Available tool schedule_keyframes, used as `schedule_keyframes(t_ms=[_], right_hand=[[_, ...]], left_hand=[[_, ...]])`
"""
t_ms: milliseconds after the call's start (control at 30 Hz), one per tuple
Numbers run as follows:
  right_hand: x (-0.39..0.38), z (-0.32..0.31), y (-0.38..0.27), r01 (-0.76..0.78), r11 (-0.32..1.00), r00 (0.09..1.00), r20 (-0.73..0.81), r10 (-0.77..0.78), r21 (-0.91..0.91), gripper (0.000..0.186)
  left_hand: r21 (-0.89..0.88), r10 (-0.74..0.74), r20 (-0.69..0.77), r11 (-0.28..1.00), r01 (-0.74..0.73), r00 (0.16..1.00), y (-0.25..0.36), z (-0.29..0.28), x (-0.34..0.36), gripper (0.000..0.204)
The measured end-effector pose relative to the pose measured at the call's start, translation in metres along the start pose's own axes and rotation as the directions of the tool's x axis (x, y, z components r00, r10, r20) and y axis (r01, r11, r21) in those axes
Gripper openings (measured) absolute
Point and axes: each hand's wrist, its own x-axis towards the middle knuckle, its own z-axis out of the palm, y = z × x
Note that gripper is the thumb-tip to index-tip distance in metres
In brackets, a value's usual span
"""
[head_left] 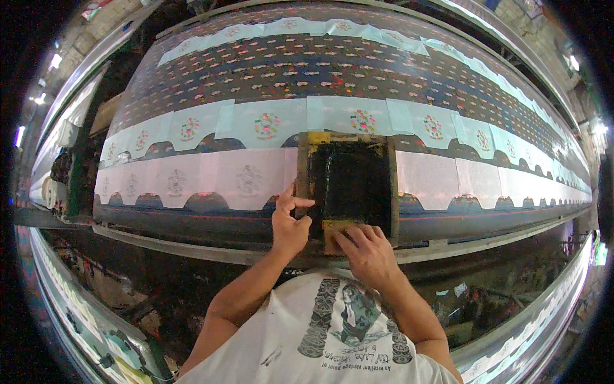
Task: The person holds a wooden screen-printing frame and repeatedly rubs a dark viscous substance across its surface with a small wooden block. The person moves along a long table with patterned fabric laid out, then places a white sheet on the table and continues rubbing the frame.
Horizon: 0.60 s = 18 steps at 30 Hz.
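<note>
A dark printing screen (352,179) with a worn frame and yellow patches lies across a row of pale pink fabric pieces (428,176). My left hand (291,221) is at its left side, gripping the frame edge with one finger stretched over it. My right hand (371,253) grips the yellowish lower bar of the frame, fingers bent over it. Left of the screen, some pink pieces carry grey outline prints (248,180). Above, light blue pieces (267,125) bear colourful round prints.
The long printing table (166,214) has a metal rail (185,249) along its near edge. A farther row of blue pieces (294,25) runs near its back. Other long tables (83,313) stand at lower left and right, with lit tubes at both sides.
</note>
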Motion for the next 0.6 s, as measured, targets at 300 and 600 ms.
schedule_keyframes(t_ms=[300, 600], right_hand=[[0.074, -0.062, 0.048, 0.057, 0.998, 0.983, 0.173, -0.058, 0.010, 0.040], [0.173, -0.018, 0.091, -0.038, 0.999, 0.999, -0.035, 0.037, -0.007, 0.033]], left_hand=[[-0.132, -0.010, -0.002, 0.991, 0.010, 1.000, 0.000, -0.004, 0.005, 0.040], [-0.094, -0.015, 0.040, 0.995, 0.019, 0.999, 0.000, -0.018, 0.013, 0.048]])
